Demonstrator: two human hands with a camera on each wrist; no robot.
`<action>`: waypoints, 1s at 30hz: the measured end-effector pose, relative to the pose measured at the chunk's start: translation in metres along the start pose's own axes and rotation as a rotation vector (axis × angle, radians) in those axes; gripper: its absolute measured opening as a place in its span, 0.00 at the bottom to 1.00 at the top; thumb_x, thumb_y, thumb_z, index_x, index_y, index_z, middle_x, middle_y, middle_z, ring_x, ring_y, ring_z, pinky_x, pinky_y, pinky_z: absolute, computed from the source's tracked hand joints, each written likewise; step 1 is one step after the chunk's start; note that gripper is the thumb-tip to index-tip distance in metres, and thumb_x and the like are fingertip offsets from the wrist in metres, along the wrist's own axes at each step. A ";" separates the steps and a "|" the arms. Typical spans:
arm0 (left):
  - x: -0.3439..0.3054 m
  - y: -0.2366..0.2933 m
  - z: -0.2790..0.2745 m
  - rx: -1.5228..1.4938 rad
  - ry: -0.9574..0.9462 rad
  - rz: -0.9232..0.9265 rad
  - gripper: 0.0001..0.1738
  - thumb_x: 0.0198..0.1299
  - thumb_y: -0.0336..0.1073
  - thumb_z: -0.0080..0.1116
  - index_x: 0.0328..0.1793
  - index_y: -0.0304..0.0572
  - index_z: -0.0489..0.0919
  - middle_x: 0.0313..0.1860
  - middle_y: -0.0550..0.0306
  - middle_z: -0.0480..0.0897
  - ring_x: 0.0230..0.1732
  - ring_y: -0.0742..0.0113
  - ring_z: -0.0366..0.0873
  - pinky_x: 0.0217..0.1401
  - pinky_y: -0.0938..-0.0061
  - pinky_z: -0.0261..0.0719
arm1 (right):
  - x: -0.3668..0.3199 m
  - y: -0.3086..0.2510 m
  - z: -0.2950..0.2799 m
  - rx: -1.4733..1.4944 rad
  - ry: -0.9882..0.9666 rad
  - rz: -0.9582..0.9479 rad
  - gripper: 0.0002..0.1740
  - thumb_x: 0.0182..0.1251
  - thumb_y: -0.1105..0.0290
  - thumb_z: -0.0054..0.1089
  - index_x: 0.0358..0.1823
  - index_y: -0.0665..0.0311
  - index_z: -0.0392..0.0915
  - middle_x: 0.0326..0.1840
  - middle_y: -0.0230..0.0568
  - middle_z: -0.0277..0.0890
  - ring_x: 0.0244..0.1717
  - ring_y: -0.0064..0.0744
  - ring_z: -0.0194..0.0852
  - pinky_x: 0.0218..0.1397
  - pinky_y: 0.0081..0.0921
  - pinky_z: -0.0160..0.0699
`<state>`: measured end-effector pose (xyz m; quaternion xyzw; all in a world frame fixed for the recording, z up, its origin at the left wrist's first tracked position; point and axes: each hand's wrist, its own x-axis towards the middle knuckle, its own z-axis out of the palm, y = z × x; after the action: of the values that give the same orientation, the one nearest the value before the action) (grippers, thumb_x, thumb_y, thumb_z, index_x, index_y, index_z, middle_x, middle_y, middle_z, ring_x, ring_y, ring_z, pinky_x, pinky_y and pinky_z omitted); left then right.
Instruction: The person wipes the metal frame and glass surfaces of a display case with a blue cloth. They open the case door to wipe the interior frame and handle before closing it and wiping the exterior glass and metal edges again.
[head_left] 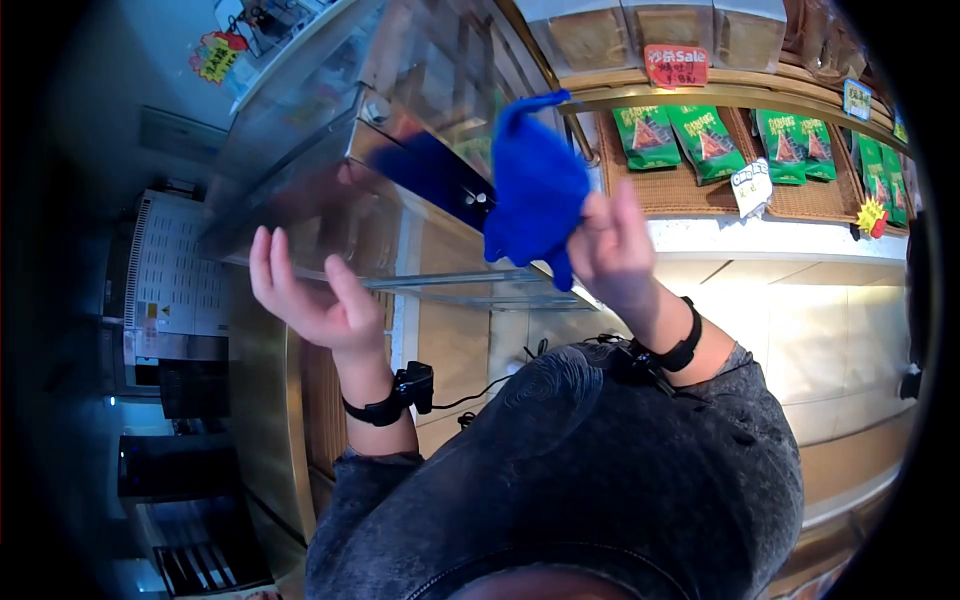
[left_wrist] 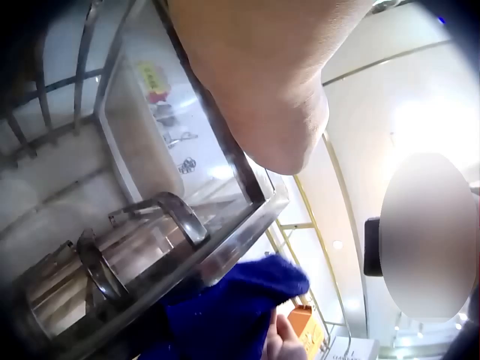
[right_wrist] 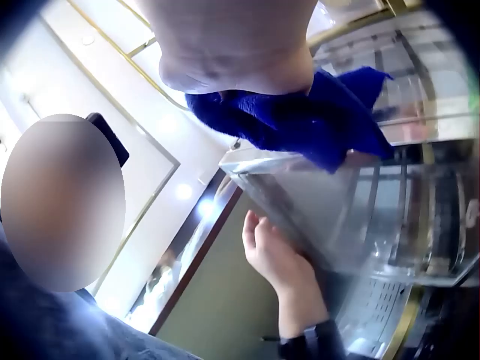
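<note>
The glass case (head_left: 330,200) is seen beyond the left hand (head_left: 315,300) and to the left of the right hand (head_left: 615,240). Wicker trays (head_left: 660,195) are set out beyond the right hand, towards its right. The blue cloth (head_left: 540,180) is held up just left of the right hand, in front of the glass; whether the pane is touched by it cannot be told. Because only one edge seems to be gripped, the loose end could be snagged on the case's corner, or the cloth dropped if the grip were eased. The glass could also be smudged if brushed by bare left fingers. The cloth is clasped by the right hand's partly curled fingers. Nothing is held by the left hand, its fingers extended and its thumb well apart.
</note>
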<state>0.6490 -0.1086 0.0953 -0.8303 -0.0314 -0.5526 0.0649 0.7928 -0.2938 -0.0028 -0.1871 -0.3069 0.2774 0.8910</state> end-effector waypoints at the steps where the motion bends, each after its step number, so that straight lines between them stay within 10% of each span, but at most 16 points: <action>1: 0.004 0.004 0.003 0.025 -0.003 0.039 0.27 0.62 0.25 0.51 0.68 0.25 0.68 0.71 0.40 0.62 0.69 0.50 0.65 0.73 0.61 0.62 | 0.008 0.003 0.008 -0.114 -0.012 0.053 0.38 0.82 0.48 0.19 0.63 0.74 0.71 0.71 0.53 0.66 0.70 0.43 0.65 0.73 0.35 0.60; 4: 0.002 0.009 0.018 -0.073 0.044 0.171 0.23 0.56 0.29 0.57 0.59 0.30 0.75 0.61 0.42 0.71 0.58 0.48 0.72 0.62 0.61 0.71 | 0.042 0.018 0.024 -0.755 -0.080 -0.402 0.17 0.74 0.68 0.50 0.57 0.71 0.76 0.64 0.50 0.71 0.64 0.44 0.70 0.69 0.35 0.64; 7: -0.013 0.020 0.031 -0.309 -0.038 0.047 0.17 0.55 0.27 0.58 0.53 0.32 0.76 0.47 0.46 0.75 0.47 0.53 0.73 0.54 0.65 0.73 | 0.066 0.028 0.040 -0.921 0.022 -0.777 0.19 0.55 0.74 0.68 0.50 0.64 0.78 0.48 0.45 0.74 0.49 0.49 0.73 0.54 0.37 0.71; 15: -0.039 0.022 0.048 -0.498 -0.209 -0.061 0.10 0.57 0.19 0.55 0.45 0.31 0.76 0.37 0.46 0.79 0.33 0.59 0.77 0.36 0.74 0.77 | 0.052 0.055 0.005 -1.123 0.012 -0.873 0.21 0.49 0.73 0.70 0.49 0.60 0.82 0.39 0.37 0.74 0.39 0.42 0.73 0.43 0.33 0.72; 21: -0.062 0.003 0.051 -0.611 -0.276 -0.279 0.25 0.59 0.28 0.56 0.64 0.26 0.73 0.59 0.41 0.79 0.59 0.49 0.79 0.63 0.65 0.73 | 0.071 0.021 0.055 -1.096 -0.095 -0.952 0.24 0.48 0.74 0.67 0.52 0.61 0.82 0.50 0.40 0.72 0.49 0.45 0.71 0.51 0.35 0.71; 30: -0.050 0.014 0.048 -0.513 -0.210 -0.129 0.12 0.56 0.25 0.59 0.46 0.30 0.78 0.39 0.43 0.82 0.37 0.51 0.81 0.43 0.68 0.79 | 0.048 0.045 0.029 -1.201 0.011 -0.895 0.21 0.47 0.76 0.65 0.48 0.63 0.83 0.46 0.42 0.73 0.45 0.46 0.73 0.48 0.37 0.72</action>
<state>0.6752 -0.1142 0.0303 -0.8687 0.0502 -0.4562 -0.1860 0.7881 -0.2244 0.0175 -0.4999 -0.4480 -0.3279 0.6647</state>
